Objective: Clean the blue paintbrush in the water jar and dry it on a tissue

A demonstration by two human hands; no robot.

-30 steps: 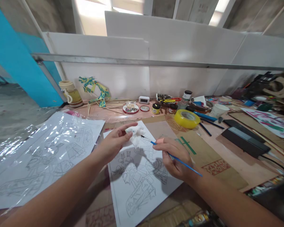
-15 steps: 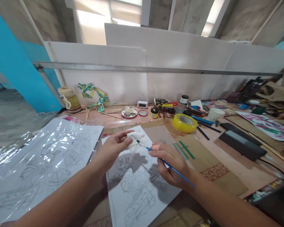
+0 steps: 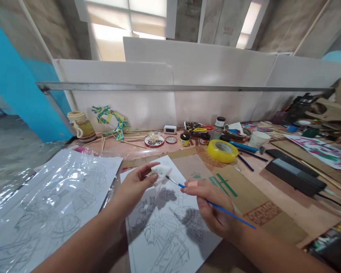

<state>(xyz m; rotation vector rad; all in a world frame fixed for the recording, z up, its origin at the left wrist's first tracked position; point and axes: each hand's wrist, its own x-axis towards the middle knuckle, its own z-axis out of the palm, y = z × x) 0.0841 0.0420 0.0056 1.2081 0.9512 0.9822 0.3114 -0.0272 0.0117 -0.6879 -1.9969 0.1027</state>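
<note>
My left hand (image 3: 138, 182) pinches a crumpled white tissue (image 3: 162, 171) between thumb and fingers, above the top of a sheet with a pencil drawing (image 3: 161, 235). A faint greenish mark shows on the tissue. In my right hand (image 3: 208, 203) is a thin paintbrush (image 3: 230, 213) with a blue handle, its fingers closed round it like a pen. The dark bristles point left, at the tissue's right edge; whether they touch it I cannot tell. Both hands cast shadows over the drawn figures.
Under the sheet lies brown cardboard (image 3: 261, 193). Another drawing under clear plastic (image 3: 71, 201) is at left. Behind stand a yellow tape roll (image 3: 222, 151), paint jars (image 3: 184, 139), a bead dish (image 3: 154, 140) and a paper cup (image 3: 258, 138). A black box with a cable (image 3: 294, 176) sits right.
The brush tip has moved from over the tissue to its right edge, and my right hand has shifted slightly right and down. The tissue remains in my left hand. The camera view has tilted slightly.
</note>
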